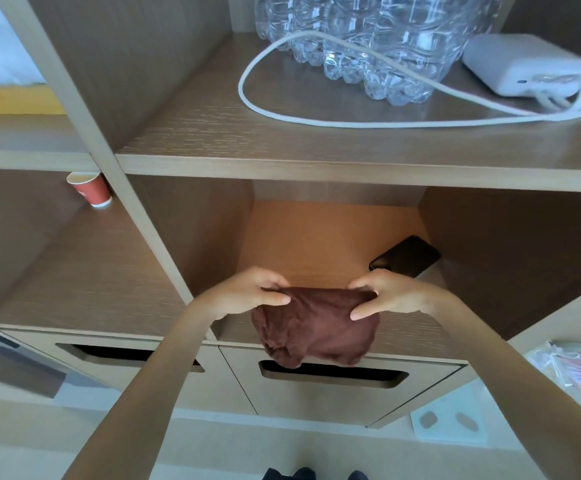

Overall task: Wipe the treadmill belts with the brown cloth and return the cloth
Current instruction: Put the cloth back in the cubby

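Cloth (317,327) spans left-right, left hand (247,292) and right hand (393,294) each pinching an end. I judge shelf (317,258) straight ahead; phone (405,258) nearer right hand.

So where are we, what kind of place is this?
Probably a storage corner of a gym or home: wooden cubby shelves holding a pack of water bottles, a power bank and a black phone.

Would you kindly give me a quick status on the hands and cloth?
Left hand and right hand both gripping brown cloth by top edge. Cloth hanging at front of cubby. Black phone inside, back right.
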Available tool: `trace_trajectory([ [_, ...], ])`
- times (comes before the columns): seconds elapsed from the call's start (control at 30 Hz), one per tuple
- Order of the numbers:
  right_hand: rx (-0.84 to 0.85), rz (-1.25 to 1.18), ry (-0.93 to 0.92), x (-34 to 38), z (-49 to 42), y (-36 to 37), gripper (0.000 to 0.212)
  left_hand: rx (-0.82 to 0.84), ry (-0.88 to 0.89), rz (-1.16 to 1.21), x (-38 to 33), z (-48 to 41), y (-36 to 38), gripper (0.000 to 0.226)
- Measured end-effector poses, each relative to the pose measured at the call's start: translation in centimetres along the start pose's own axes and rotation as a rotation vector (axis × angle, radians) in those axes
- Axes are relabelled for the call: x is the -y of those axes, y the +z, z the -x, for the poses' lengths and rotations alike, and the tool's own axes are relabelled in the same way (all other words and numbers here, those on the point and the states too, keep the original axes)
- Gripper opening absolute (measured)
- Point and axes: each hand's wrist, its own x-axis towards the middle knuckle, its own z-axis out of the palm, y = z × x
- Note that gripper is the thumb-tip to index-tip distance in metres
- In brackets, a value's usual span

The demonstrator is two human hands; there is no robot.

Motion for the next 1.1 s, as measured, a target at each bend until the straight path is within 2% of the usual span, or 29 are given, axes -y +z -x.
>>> trace_trajectory([
  [0.07, 0.044, 0.026, -0.015, 0.7, -0.3, -0.7, 0.023, -0.016, 0.001, -0.073, 0.2, -0.5, -0.3, 0.005],
  [0.1, -0.015, 0.092, -0.022, 0.9, -0.9, -0.8, 0.019, -0.079, 0.004, -0.161, 0.2, -1.2, -0.2, 0.005],
  [0.17, -0.228, 0.264, -0.027, 0.9, -2.7, -0.5, 0.024, -0.250, -0.046, -0.397, 0.5, -2.9, 0.5, 0.015],
  [0.23, -0.439, 0.482, 0.052, 0.5, -4.2, 0.8, 0.039, -0.407, -0.138, -0.668, 1.1, -3.8, 2.2, 0.034],
  [0.27, -0.526, 0.568, 0.078, 0.2, -4.5, 1.8, 0.044, -0.462, -0.137, -0.760, 1.7, -4.1, 3.4, 0.043],
  [0.33, -0.642, 0.641, -0.007, -0.7, -4.7, 4.4, 0.047, -0.500, -0.015, -0.806, 3.0, -4.1, 6.6, 0.050],
  [0.4, -0.620, 0.682, -0.158, -1.7, -4.6, 6.7, 0.047, -0.437, 0.080, -0.846, 4.2, -3.7, 9.3, 0.052],
  [0.43, -0.554, 0.723, -0.164, -2.3, -4.7, 7.4, 0.051, -0.385, 0.062, -0.870, 4.8, -3.5, 10.1, 0.056],
  [0.5, -0.416, 0.759, -0.033, -3.6, -4.5, 7.6, 0.060, -0.287, -0.017, -0.939, 6.2, -2.7, 10.2, 0.063],
  [0.6, -0.305, 0.746, 0.119, -5.5, -3.3, 6.2, 0.064, -0.197, 0.003, -0.998, 7.8, -0.6, 9.1, 0.060],
  [0.7, -0.340, 0.799, 0.116, -6.2, -2.0, 6.4, 0.062, -0.346, 0.081, -1.034, 7.7, 2.0, 8.8, 0.053],
  [0.8, -0.467, 0.842, -0.030, -4.9, -1.7, 8.4, 0.058, -0.509, 0.093, -0.973, 6.8, 1.6, 10.5, 0.050],
  [0.87, -0.507, 0.835, -0.096, -4.1, -1.9, 10.1, 0.057, -0.498, 0.044, -0.899, 6.0, 0.5, 11.7, 0.057],
  [0.93, -0.471, 0.808, -0.066, -3.9, -2.0, 11.4, 0.058, -0.453, -0.036, -0.860, 6.4, -0.2, 12.6, 0.060],
  [1.03, -0.451, 0.843, -0.007, -4.1, -1.8, 12.3, 0.069, -0.525, 0.038, -0.852, 7.8, -0.1, 12.8, 0.059],
  [1.1, -0.462, 0.868, 0.002, -4.2, -2.3, 12.2, 0.064, -0.539, 0.075, -0.830, 8.6, -0.5, 12.4, 0.055],
])
